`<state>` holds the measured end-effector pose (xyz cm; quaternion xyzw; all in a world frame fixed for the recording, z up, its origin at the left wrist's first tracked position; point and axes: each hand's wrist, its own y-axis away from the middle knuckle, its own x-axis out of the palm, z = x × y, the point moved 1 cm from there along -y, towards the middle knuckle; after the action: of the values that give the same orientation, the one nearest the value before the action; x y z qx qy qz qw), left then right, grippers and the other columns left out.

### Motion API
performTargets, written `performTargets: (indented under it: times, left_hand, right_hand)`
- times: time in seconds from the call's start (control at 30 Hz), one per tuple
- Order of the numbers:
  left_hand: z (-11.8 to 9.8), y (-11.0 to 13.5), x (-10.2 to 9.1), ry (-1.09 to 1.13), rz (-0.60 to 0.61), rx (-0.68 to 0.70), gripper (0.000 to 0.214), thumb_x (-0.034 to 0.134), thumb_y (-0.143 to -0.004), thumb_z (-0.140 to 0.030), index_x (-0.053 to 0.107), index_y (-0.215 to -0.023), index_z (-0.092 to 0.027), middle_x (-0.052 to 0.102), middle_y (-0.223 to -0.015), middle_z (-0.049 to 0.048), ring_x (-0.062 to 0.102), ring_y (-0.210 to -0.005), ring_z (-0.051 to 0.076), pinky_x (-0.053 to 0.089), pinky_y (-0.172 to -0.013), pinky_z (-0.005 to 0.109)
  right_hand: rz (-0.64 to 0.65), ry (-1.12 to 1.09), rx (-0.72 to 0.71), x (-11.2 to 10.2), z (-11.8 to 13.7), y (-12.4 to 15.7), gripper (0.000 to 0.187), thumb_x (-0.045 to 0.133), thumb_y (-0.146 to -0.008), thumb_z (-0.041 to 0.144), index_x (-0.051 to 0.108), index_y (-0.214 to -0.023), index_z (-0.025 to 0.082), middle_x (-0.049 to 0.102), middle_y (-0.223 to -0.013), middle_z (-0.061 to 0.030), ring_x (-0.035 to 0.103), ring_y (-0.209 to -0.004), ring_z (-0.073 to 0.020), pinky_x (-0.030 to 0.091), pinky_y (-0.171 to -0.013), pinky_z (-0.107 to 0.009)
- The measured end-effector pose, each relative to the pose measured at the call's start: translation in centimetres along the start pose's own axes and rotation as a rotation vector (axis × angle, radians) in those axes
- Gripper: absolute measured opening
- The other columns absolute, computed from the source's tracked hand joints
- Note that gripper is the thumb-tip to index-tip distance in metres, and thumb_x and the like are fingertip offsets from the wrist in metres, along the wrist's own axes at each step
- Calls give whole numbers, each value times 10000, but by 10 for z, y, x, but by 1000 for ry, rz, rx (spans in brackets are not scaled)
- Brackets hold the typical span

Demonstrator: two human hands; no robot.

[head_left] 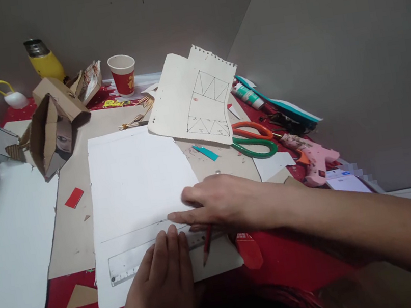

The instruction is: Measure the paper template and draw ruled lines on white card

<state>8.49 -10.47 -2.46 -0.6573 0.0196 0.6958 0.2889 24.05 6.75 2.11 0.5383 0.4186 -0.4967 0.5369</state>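
Observation:
My left hand (159, 282) lies flat with its fingers together on a clear ruler (123, 264), pressing it against a white sheet of board (136, 180). A drawn pencil line (128, 231) runs across the sheet just above the ruler. Over the right part of the sheet, my right hand (221, 205) has its index finger stretched along that line. A dark red pencil (206, 251) is tucked in this hand, its tip pointing down towards me. My right hand and the left fingers cover part of the ruler.
Behind the sheet lie papers with a triangle drawing (207, 99), and scissors (255, 139) with orange and green handles. A pink glue gun (312, 156) and phone (344, 182) are at right. A paper cup (123, 76), cardboard box (51, 130) and yellow bottle (46, 64) stand behind.

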Motion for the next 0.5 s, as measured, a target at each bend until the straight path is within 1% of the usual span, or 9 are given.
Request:
performTargets:
  times: [0.07,0.13,0.23,0.3,0.4,0.47,0.5]
  left_hand:
    - [1,-2,-3,-4,35,5,458,395,-1004,-335,646,-1262,-52,664,-1304,178,609,-1196,282,433,-990,369]
    - [2,-4,-7,-14,69,18,445,391,-1007,-303,628,-1287,-52,638,-1337,188,604,-1206,291,452,-972,380]
    - [5,-7,-11,-12,107,33,423,411,-998,-266,613,-1296,-43,620,-1351,212,610,-1192,307,481,-938,395]
    - [6,-7,-10,0,127,42,404,454,-976,-229,598,-1301,-36,613,-1351,229,614,-1177,325,497,-925,419]
    - [7,-5,-7,32,135,36,421,484,-923,-136,553,-1323,-23,601,-1360,242,610,-1167,344,523,-902,456]
    - [7,-3,-5,54,149,12,461,470,-891,-82,521,-1345,-24,586,-1378,239,601,-1179,345,541,-889,466]
    - [7,-3,-4,62,157,0,475,463,-879,-65,513,-1349,-28,584,-1383,235,600,-1185,342,548,-888,467]
  right_hand:
    - [-50,-11,41,1,-2,18,365,419,-1023,306,548,-1358,246,601,-896,-56,479,-594,-146,312,-559,-294]
    - [-118,-25,109,2,-2,37,338,415,-1024,337,615,-1262,204,610,-885,-71,525,-639,-163,354,-584,-300]
    - [-217,-123,254,6,2,61,316,424,-1018,343,645,-1177,182,632,-905,-87,599,-742,-188,423,-625,-296]
    - [-276,-219,379,9,7,72,328,448,-1006,356,615,-1223,175,651,-943,-100,629,-791,-198,469,-643,-293]
    - [-343,-361,539,10,17,83,501,462,-990,416,454,-1434,182,668,-1107,-135,658,-932,-236,539,-735,-342]
    - [-396,-448,608,7,23,87,548,414,-1009,404,344,-1521,219,662,-1173,-126,654,-1015,-247,549,-821,-392]
    - [-440,-495,637,5,26,87,537,388,-1021,384,325,-1535,242,672,-1142,-108,660,-1000,-236,550,-830,-398]
